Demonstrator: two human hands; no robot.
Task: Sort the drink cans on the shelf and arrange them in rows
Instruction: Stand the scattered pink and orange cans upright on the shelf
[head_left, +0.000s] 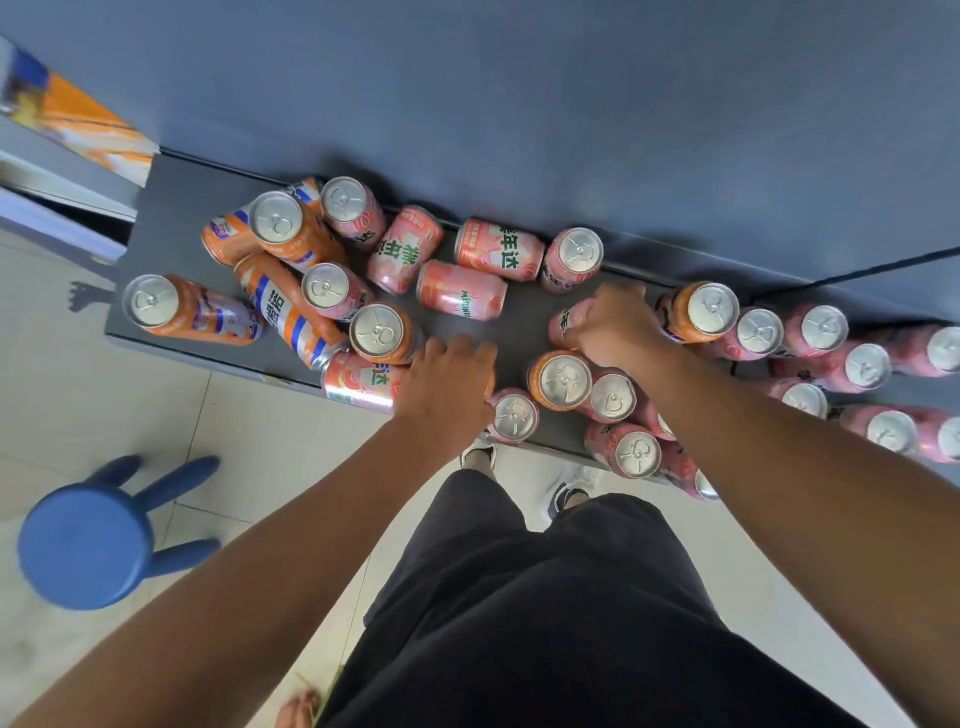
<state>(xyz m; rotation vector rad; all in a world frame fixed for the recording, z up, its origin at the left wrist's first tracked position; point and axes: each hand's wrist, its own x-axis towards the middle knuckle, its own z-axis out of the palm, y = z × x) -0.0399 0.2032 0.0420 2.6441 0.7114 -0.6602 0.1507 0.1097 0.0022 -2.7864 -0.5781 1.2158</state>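
Right hand (613, 327) gripped a pink can (567, 319) protruding left of its curled fingers on the shelf (171, 208); left hand (448, 387) curled downward, grasp indeterminable.

Single view: a wide-angle camera worn on the person's head. It faces steeply downward and slightly forward, looking from above onto the shelf (171, 218), so the upright drink cans (563, 379) present their lids to the lens. The shelf lies near the camera. The blue wall (519, 104) fills the upper frame. The tiled floor (104, 389), black shorts (545, 597) and shoes (478, 457) occupy the lower frame.
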